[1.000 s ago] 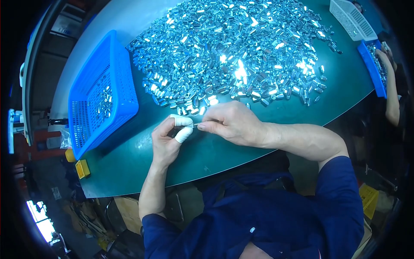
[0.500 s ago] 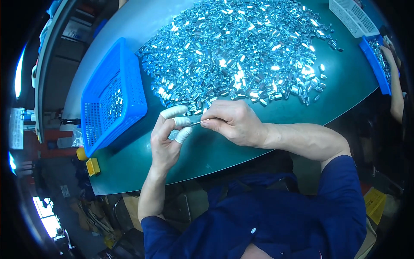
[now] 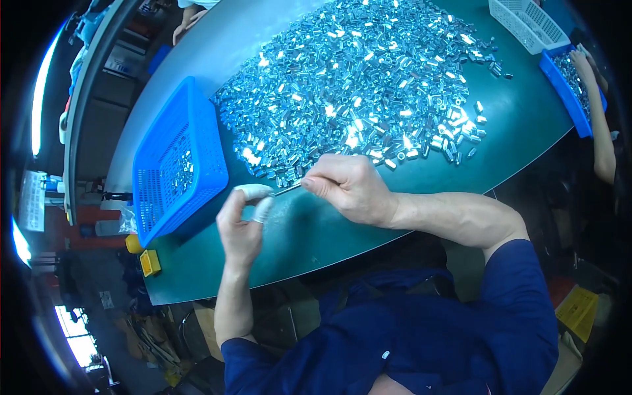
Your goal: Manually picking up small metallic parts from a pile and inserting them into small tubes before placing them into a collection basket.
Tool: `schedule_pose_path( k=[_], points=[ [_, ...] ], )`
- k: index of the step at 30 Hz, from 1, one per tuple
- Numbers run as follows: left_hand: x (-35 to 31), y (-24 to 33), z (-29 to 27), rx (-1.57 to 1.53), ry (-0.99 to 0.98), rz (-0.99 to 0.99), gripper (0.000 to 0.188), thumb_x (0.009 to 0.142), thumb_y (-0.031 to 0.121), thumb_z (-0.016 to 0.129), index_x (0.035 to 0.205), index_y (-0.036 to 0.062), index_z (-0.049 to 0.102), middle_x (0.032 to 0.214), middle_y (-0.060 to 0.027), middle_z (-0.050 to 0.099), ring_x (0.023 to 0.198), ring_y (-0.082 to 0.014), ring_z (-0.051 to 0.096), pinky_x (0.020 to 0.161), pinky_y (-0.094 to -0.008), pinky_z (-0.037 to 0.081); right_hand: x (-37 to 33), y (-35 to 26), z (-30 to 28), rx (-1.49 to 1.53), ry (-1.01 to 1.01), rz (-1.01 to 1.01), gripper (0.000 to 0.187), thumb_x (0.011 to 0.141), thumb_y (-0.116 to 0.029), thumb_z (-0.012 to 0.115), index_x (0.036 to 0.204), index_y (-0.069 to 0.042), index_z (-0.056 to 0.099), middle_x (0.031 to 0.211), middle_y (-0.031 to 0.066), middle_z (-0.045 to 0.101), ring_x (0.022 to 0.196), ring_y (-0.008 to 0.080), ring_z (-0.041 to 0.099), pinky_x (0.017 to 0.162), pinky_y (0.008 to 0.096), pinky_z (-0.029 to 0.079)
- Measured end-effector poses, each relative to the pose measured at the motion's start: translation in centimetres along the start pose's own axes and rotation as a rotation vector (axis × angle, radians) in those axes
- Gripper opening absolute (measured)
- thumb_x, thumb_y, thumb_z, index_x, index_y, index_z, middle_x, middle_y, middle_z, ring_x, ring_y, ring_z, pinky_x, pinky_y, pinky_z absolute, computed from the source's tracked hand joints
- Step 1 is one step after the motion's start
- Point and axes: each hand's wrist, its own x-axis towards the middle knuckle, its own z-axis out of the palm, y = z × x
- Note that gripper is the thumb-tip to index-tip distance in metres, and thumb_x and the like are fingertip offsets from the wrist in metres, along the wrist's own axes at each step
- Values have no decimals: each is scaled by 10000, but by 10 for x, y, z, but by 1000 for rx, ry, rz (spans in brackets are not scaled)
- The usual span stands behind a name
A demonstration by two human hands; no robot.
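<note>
My right hand pinches a thin metal rod between thumb and forefinger. The rod points left toward my left hand, whose fingers wear white finger covers. Its covered fingertips are curled together around the rod's far end; whatever they grip there is hidden. Both hands are above the near part of the green table. Just beyond them lies a broad heap of small shiny metal pieces, short and tube-like, some showing a hole through the end.
A blue perforated basket with some metal pieces inside stands to the left, near a small yellow box. At the far right are a white basket and a blue tray, with another person's hand at it. Another person's hand shows top left.
My left hand has moved left and slightly down, away from my right, and more of the rod shows between them. The view has shifted a little. Another person's hand now shows top left.
</note>
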Motion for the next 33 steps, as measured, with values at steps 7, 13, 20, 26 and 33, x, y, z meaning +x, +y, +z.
schedule_pose_path(
  k=[7,13,20,26,33],
  points=[
    [39,-18,-72,703,481,221,221,877,8,770,1091,1,718,1066,-145,731,1051,-311,700,914,-400,550,6,1,-3,7,-105,69,219,963,-201,707,843,-17,709,754,143,661,669,315,642,610,401,489],
    [22,-54,-12,534,-2,66,281,857,47,774,1132,49,720,1121,-159,692,1064,-357,667,911,-418,539,9,4,-2,-48,-128,52,188,968,-161,725,866,-3,715,723,102,646,652,210,608,604,355,473],
    [6,-82,16,436,72,0,204,802,-21,783,975,7,681,1064,-153,651,1014,-336,668,874,-407,536,-1,9,0,-75,-90,52,170,953,-146,724,888,11,725,768,120,683,686,237,661,624,364,502],
    [1,-79,12,408,124,3,191,829,-37,767,999,1,689,1082,-147,652,1009,-320,670,875,-394,547,4,-1,2,-24,-178,214,193,971,-186,698,893,-11,715,789,126,666,706,272,635,659,380,494],
    [-6,-52,22,-102,1,-63,192,860,15,798,1037,20,724,980,-109,746,822,-205,699,736,-320,549,6,7,2,-64,-159,216,117,978,-103,697,971,11,722,789,86,650,682,160,594,627,314,468]
  ],
)
